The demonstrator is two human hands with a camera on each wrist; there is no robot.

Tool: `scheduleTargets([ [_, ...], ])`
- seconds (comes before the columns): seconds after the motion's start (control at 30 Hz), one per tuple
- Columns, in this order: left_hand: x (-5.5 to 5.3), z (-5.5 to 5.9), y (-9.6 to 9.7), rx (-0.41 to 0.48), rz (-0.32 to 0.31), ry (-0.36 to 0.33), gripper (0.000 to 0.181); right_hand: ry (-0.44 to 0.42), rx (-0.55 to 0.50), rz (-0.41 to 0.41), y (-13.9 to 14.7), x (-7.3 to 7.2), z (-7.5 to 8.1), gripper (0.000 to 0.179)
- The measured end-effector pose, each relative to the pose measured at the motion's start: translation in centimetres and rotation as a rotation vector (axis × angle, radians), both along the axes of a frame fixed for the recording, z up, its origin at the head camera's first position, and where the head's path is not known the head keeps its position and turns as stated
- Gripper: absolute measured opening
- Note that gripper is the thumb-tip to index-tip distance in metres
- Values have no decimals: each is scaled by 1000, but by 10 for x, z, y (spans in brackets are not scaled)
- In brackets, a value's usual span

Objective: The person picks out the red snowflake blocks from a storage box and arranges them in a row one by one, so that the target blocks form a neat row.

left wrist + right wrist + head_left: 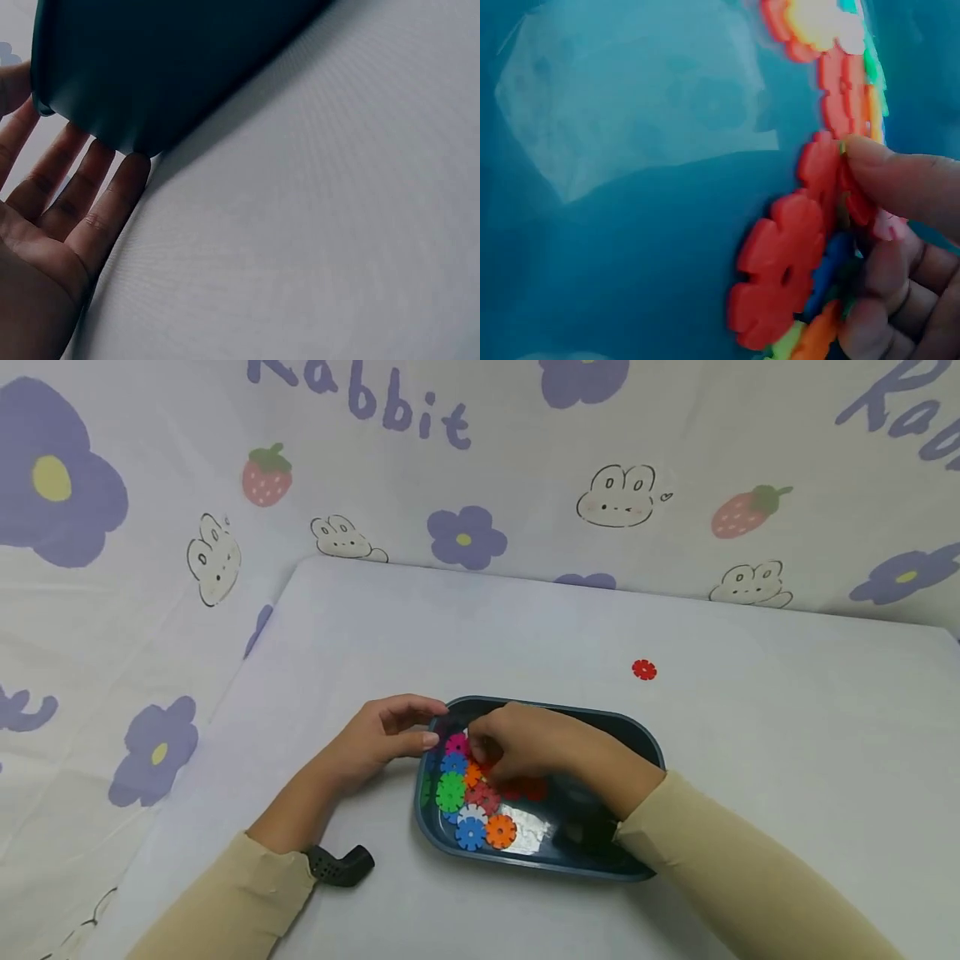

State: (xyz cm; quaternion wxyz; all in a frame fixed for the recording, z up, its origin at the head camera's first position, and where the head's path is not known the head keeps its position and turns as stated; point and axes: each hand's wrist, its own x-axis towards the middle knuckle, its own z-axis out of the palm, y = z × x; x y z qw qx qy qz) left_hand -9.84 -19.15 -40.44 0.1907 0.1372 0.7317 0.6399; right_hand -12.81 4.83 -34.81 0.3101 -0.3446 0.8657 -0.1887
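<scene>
A dark teal tray (543,839) lies on the white table, with colourful notched plastic discs gathered in its left part. My left hand (375,735) is at the tray's left end, its fingers extended against the outer wall (150,75) in the left wrist view. Reaching into the tray, my right hand (528,739) pinches a red notched disc (856,196) between thumb and fingers, partly hidden by them. A larger-looking red disc (780,270) stands out beside it. Green (451,792), blue (471,833) and orange (500,831) discs lie nearer the front.
A single red disc (644,670) lies on the table behind the tray's right end. A black curved device (341,866) sits at my left wrist. Behind the table hangs a cloth (525,460) printed with flowers, rabbits and strawberries.
</scene>
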Motion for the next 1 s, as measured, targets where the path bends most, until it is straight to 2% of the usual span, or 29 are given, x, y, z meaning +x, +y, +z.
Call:
scheduleTargets([
  [0.1,0,0,1,-16,-11,-2,36,-20,-39,7,4,-1,0,16],
  [0.27,3,-1,1,-41,-10,4,36,-81,-142,-2,13,-3,5,25],
  [0.4,1,-1,3,-38,-22,14,35,-64,-182,-22,21,-4,14,31],
  [0.53,0,0,5,-25,-28,-4,36,-20,-215,-120,30,0,26,37],
  [0.73,0,0,5,-11,-30,-18,38,74,-368,-292,56,8,50,40],
  [0.87,-1,2,3,-13,-18,1,38,103,-397,-346,72,8,63,42],
  [1.0,-1,2,-1,-31,1,7,37,141,-405,-373,89,1,70,44],
])
